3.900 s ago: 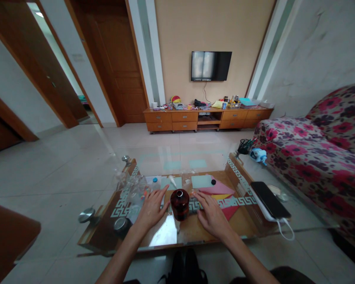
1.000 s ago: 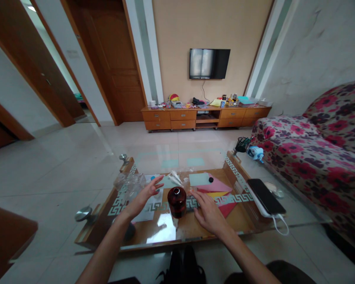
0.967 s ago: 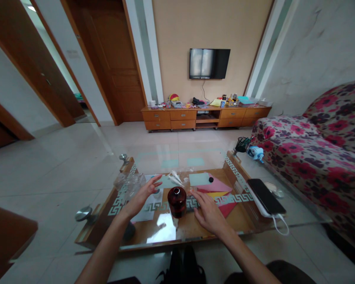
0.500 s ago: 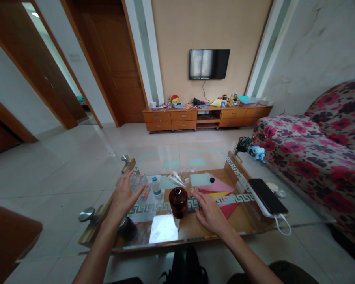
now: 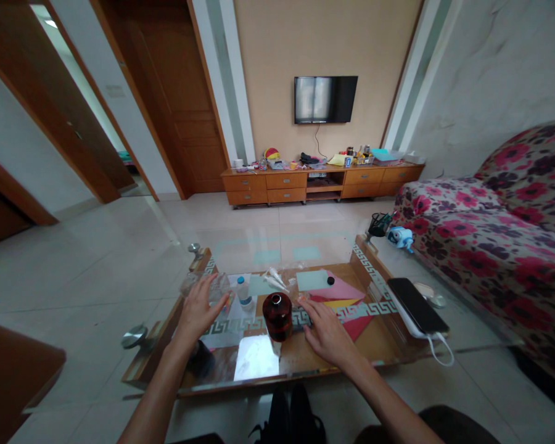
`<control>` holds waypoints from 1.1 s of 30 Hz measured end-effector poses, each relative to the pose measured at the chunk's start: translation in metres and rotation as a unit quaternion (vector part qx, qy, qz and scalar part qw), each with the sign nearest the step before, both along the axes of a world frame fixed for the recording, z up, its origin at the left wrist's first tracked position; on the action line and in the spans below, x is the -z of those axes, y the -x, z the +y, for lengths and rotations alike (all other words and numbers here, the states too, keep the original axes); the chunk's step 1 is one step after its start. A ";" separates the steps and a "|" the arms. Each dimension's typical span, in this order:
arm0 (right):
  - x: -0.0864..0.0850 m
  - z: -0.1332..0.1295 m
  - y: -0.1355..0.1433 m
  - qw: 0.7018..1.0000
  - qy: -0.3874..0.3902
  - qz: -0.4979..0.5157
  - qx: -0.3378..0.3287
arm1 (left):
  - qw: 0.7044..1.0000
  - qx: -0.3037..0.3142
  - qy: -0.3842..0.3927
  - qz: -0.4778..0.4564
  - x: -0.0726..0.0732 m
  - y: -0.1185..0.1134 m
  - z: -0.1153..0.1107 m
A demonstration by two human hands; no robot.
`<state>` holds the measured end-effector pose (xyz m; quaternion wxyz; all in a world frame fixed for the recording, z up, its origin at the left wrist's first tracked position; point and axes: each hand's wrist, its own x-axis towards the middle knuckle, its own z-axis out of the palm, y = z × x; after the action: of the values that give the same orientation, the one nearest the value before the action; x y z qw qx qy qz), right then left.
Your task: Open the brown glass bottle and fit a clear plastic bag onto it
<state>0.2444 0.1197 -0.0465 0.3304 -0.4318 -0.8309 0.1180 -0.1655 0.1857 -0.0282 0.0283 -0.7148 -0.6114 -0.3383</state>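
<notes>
A brown glass bottle (image 5: 277, 317) with no cap on its mouth stands upright on the glass-topped table (image 5: 305, 370). Just to its right, my right hand (image 5: 326, 327) rests low with fingers stretched out and holds nothing. Over the left part of the table is my left hand (image 5: 201, 311), fingers apart and nothing in it. A small clear bottle with a blue cap (image 5: 243, 291) stands between my left hand and the brown bottle. Clear plastic packaging (image 5: 222, 280) is partly hidden behind my left hand. A small black cap (image 5: 330, 280) lies beyond my right hand.
A black phone on a white power bank (image 5: 416, 305), with a white cable, lies at the table's right. White pointed tubes (image 5: 275, 279) lie behind the brown bottle. A black mesh holder (image 5: 379, 224) and a blue-white toy (image 5: 400, 237) sit at the far right corner.
My left hand has shifted slightly right and down, a little closer to the brown bottle. My right hand stays almost where it was, and the bottles look unmoved.
</notes>
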 end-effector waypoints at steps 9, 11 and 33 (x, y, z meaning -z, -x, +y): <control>-0.004 -0.001 0.001 1.000 0.006 -0.009 -0.001 | 1.000 0.016 0.014 -0.006 -0.004 -0.001 0.002; -0.004 -0.001 0.001 1.000 0.005 -0.010 0.000 | 1.000 0.020 0.017 0.003 -0.009 -0.004 -0.001; -0.004 0.000 0.001 1.000 -0.009 -0.027 -0.010 | 0.983 0.146 0.090 0.066 -0.016 -0.044 -0.058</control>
<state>0.2430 0.1199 -0.0421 0.3103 -0.4235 -0.8449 0.1023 -0.1217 0.1277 -0.0125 -0.0456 -0.8169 -0.5250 -0.2343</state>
